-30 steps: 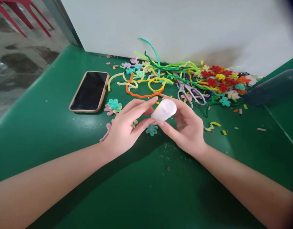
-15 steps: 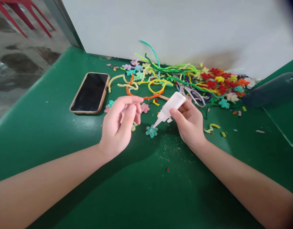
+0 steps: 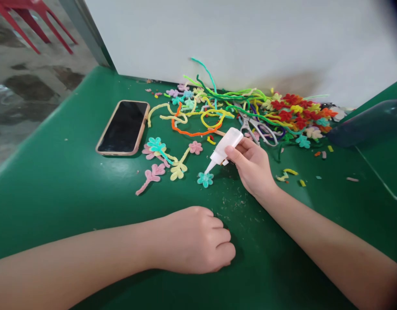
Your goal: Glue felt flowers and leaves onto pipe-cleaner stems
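Between thumb and fingers, my right hand [image 3: 253, 165] holds a white glue bottle [image 3: 229, 142], tilted with its nozzle down at the middle of a teal fuzzy flower [image 3: 205, 179]. That flower lies flat on the green table [image 3: 192, 288]. My left hand [image 3: 198, 241] is curled into a fist, back up, on the table nearer to me; whatever its fingers hold, if anything, is hidden. Left of the teal flower lie a yellow leaf stem with a pink flower [image 3: 195, 147], a pink leaf piece [image 3: 154, 173] and a turquoise flower [image 3: 155, 145] on a stem.
A phone [image 3: 123, 128] lies at the left. Behind are scissors [image 3: 258, 129], loose pipe cleaners [image 3: 217, 94] and a pile of red and orange flowers [image 3: 292, 112]. A dark bottle [image 3: 369, 122] lies at the right. Scraps are scattered around.
My left hand has moved down and toward me from beside the teal flower and closed into a fist, uncovering the leaf pieces. The glue bottle has shifted slightly left with my right hand.
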`<move>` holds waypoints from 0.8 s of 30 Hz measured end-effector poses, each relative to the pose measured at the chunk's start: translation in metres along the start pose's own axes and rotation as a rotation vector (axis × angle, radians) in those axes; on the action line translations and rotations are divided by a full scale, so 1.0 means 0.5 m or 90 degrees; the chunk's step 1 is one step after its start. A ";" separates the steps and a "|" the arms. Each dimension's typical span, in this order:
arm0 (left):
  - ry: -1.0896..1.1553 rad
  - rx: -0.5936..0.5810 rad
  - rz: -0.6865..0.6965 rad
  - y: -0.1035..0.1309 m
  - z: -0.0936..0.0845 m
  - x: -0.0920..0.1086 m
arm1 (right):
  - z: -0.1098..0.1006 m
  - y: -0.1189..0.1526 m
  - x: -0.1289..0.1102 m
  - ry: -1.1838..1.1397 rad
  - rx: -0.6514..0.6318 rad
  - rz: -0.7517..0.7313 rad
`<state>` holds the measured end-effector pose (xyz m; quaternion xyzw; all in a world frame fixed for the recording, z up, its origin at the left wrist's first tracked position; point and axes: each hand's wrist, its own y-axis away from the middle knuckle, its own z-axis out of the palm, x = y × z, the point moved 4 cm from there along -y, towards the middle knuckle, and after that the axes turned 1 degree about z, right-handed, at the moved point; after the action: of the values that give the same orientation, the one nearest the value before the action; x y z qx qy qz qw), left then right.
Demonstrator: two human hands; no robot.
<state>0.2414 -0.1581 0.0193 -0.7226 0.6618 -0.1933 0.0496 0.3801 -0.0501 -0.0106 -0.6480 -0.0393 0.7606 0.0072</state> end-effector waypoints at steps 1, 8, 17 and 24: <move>0.005 0.004 -0.004 0.001 0.000 -0.004 | 0.000 0.000 0.001 -0.004 -0.002 0.002; 0.024 0.001 -0.017 0.002 0.006 -0.012 | 0.001 0.000 0.000 0.027 -0.011 -0.006; 0.029 -0.004 -0.024 0.001 0.007 -0.014 | 0.003 0.001 -0.005 0.033 -0.033 -0.014; 0.029 -0.008 -0.027 0.002 0.007 -0.013 | 0.005 0.002 -0.006 0.039 -0.033 -0.003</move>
<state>0.2415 -0.1523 0.0142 -0.7323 0.6485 -0.2063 0.0257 0.3783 -0.0514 -0.0075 -0.6709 -0.0601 0.7391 -0.0068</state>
